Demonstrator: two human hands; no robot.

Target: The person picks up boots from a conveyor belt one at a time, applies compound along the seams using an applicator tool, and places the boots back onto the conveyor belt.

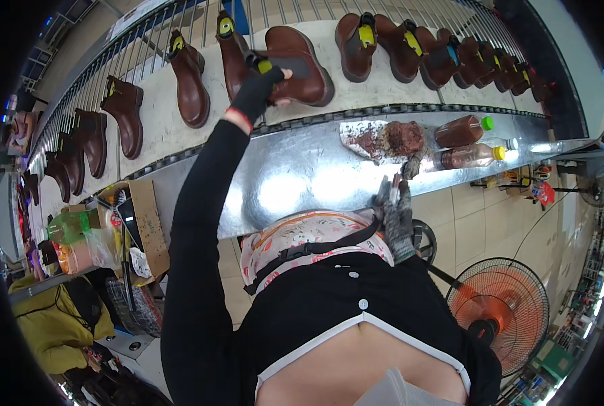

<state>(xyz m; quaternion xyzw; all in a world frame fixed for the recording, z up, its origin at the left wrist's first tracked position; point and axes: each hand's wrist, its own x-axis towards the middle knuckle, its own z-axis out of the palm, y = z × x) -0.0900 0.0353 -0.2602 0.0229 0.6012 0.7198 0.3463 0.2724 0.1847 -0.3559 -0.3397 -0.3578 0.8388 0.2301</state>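
1. Along the belt [154, 115], toward its left end: a line of brown boots [94, 142]. Open carton [154, 227] of odds and ends just off the left end of the steel counter [329, 166].
2. Left hand [256, 95], black fingerless cover, is reached over the counter's far edge. Grip: clamped on the held boot [295, 44] near its top opening, fingertips on the dark side panel.
3. That boot is over the belt, near mid-length, tipped on its side, sole facing right. Can't tell if it touches the belt.
4. Step in hand, my read: picking up or turning one boot by its top. Next move calls for a firm hold and keeping it clear of the boot beside it.
5. Brown-stained cloth [364, 143] with a brown lump lies by the counter's far edge, right of middle.
6. Right hand [395, 213], grey glove, is at the counter's near edge. Can't tell whether it grips anything.
7. More boots [437, 71] stand along the belt's right part; two bottles [459, 132] lie toward the counter's right end.
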